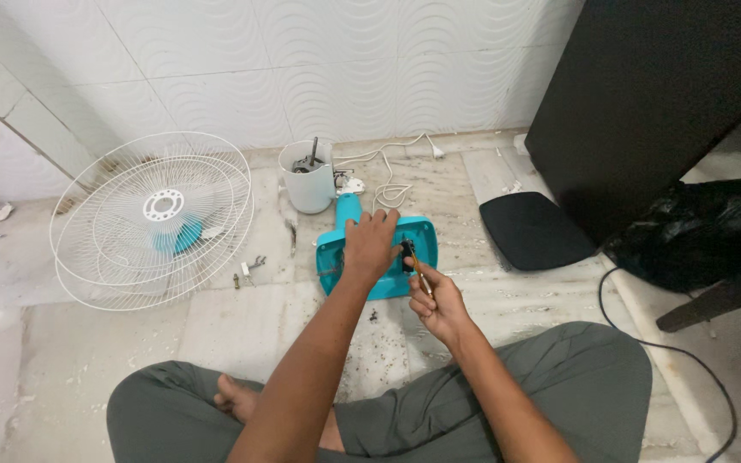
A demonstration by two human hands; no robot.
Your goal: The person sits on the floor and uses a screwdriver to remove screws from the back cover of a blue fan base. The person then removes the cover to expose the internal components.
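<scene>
Fingers of the left hand (370, 244) spread flat, pinning the teal fan base (376, 255) on the floor's middle, while the right hand (436, 298) pinches a screwdriver (416, 261) at its black switch block (406, 255), apparently mid-unscrewing, which wants steady downward pressure.

Marble floor (62, 360): fan grille (154, 219), white motor housing (309, 178), teal base (376, 255), screws (249, 271), black pad (533, 230).
</scene>
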